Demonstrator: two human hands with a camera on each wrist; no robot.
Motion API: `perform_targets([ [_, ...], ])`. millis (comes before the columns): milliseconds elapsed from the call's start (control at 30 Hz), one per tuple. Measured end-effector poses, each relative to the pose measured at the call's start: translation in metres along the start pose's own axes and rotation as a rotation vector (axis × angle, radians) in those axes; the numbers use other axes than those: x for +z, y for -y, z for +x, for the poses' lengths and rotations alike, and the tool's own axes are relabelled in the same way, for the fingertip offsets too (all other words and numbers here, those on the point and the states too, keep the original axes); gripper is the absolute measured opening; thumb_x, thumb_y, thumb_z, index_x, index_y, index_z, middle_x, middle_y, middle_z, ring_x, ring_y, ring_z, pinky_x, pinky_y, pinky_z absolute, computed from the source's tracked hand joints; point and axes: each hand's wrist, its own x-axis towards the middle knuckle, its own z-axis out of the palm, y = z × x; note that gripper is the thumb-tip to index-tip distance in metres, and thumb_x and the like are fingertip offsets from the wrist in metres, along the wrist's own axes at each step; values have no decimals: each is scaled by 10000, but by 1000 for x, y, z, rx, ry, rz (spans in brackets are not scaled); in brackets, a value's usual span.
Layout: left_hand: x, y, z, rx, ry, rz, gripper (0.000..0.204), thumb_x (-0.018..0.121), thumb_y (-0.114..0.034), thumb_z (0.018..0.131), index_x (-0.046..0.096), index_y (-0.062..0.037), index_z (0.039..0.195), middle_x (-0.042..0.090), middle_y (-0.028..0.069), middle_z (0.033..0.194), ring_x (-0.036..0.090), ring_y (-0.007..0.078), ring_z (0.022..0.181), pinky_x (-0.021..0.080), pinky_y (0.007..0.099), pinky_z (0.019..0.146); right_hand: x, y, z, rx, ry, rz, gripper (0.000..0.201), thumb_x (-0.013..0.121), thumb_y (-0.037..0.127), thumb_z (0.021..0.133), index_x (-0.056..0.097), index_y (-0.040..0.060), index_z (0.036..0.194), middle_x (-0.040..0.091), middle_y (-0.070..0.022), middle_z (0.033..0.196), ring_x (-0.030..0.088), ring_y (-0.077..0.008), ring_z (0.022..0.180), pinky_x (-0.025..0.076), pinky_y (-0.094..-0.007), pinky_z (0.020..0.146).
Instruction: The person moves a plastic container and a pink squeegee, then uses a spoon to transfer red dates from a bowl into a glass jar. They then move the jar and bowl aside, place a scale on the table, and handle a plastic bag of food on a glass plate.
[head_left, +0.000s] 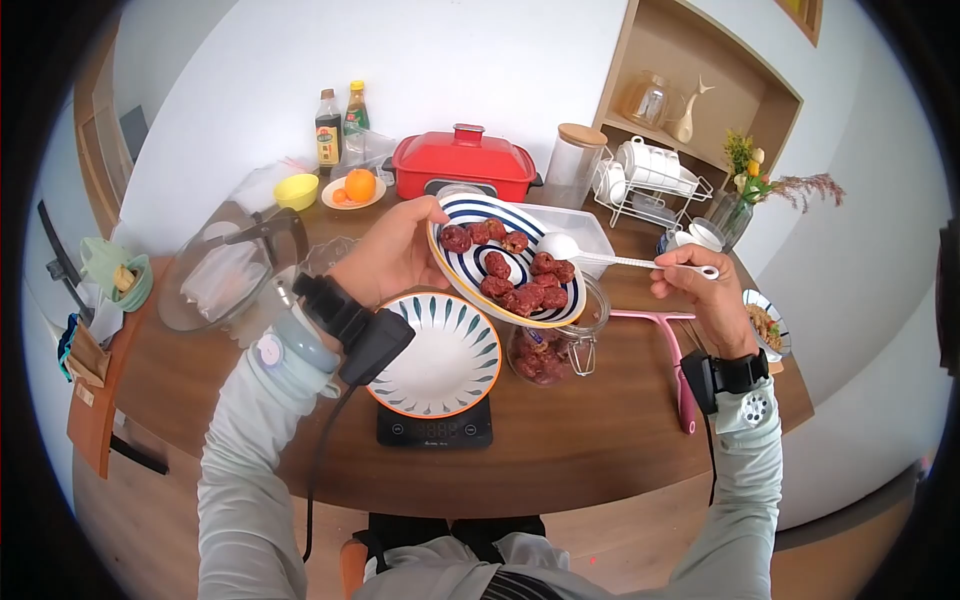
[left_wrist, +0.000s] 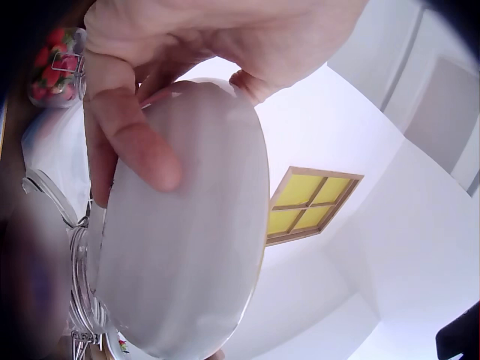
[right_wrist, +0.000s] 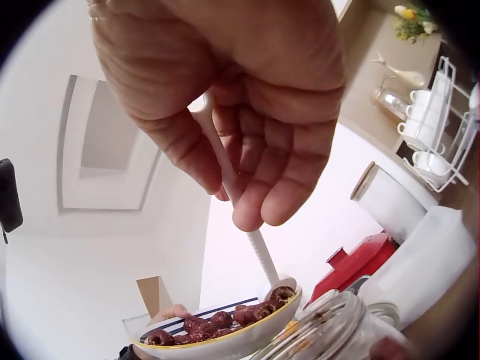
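Note:
My left hand (head_left: 395, 250) grips the rim of a blue-striped dish (head_left: 473, 208), holding it tilted over an open clip-top glass jar (head_left: 598, 303). Several wrinkled dark-red dried dates (head_left: 525, 298) lie in the dish, and more are inside the jar. In the left wrist view, fingers press the dish's white underside (left_wrist: 195, 232). My right hand (head_left: 705, 300) pinches the handle of a white spoon (right_wrist: 259, 251), whose bowl rests among the dates. A leaf-patterned plate (head_left: 430, 350) sits on a black kitchen scale (head_left: 435, 430), left of the jar.
A pink T-shaped tool (head_left: 684, 390) lies right of the jar, near a plate of food (head_left: 765, 325). Behind stand a red electric cooker (head_left: 465, 165), a clear plastic box (head_left: 585, 230) and a cup rack (head_left: 650, 180). A glass lid (head_left: 225, 265) is at left.

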Motion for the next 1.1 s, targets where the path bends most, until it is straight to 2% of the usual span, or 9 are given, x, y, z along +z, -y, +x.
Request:
perform_targets([
  [67, -5, -2, 3, -11, 4, 44, 336, 425, -220, 817, 528, -20, 1066, 646, 85, 947, 650, 199, 795, 570, 396, 680, -1, 4, -3, -8, -10, -14, 141, 579, 62, 824, 647, -29, 909, 634, -68, 814, 612, -128, 728, 488, -233, 710],
  [167, 1, -4, -5, 18, -32, 27, 362, 477, -206, 774, 503, -17, 1082, 606, 127, 992, 628, 263, 844, 557, 401, 736, -4, 13, -7, -21, -24, -58, 131, 585, 60, 815, 650, -24, 891, 629, -67, 822, 611, -130, 732, 487, -232, 714],
  [367, -5, -4, -10, 33, -24, 5, 356, 480, -197, 761, 510, -23, 1070, 618, 112, 941, 638, 243, 783, 575, 360, 663, -7, 25, -16, -33, -70, -91, 101, 589, 36, 797, 652, -21, 852, 620, -69, 815, 601, -136, 718, 485, -240, 694],
  [467, -5, -3, -14, 23, -41, 1, 297, 423, -218, 822, 539, -20, 1011, 655, 81, 875, 655, 185, 730, 576, 367, 628, -6, 27, -21, -41, -112, -90, 98, 579, 28, 802, 649, -22, 850, 618, -74, 786, 594, -136, 698, 479, -244, 659],
  [533, -7, -2, -15, 25, -48, 8, 302, 424, -216, 821, 538, -16, 1017, 656, 84, 873, 655, 188, 724, 577, 370, 629, -11, 27, -23, -69, -134, -88, 104, 568, 34, 818, 643, -20, 866, 619, -78, 759, 590, -135, 670, 473, -244, 635],
  [633, -7, 2, -17, 36, -43, -18, 311, 425, -213, 821, 534, -10, 1031, 656, 85, 868, 655, 191, 718, 577, 372, 628, -12, 22, -20, -167, -154, 121, 126, 545, 69, 860, 628, -16, 902, 627, -86, 738, 591, -139, 632, 472, -246, 614],
  [767, -6, 7, -22, 38, 7, -46, 332, 471, -216, 783, 522, -58, 1070, 627, 87, 939, 645, 212, 769, 568, 336, 634, 6, 21, -19, -157, -173, 53, 166, 526, 119, 898, 617, -16, 926, 641, -97, 752, 600, -143, 619, 484, -247, 626],
  [900, -12, 12, -17, 72, -16, -17, 326, 427, -206, 834, 523, -4, 1072, 656, 88, 858, 658, 177, 664, 567, 288, 494, 16, 16, -21, -160, -135, -4, 178, 526, 128, 903, 619, -22, 927, 647, -98, 764, 612, -142, 640, 494, -249, 641],
  [1100, 1, 5, -23, 49, -1, -6, 329, 428, -219, 847, 518, -4, 1077, 656, 89, 858, 661, 178, 676, 579, 291, 521, 17, 15, -30, -124, -100, -8, 185, 523, 124, 903, 615, -35, 927, 654, -113, 781, 632, -158, 653, 505, -262, 635],
])
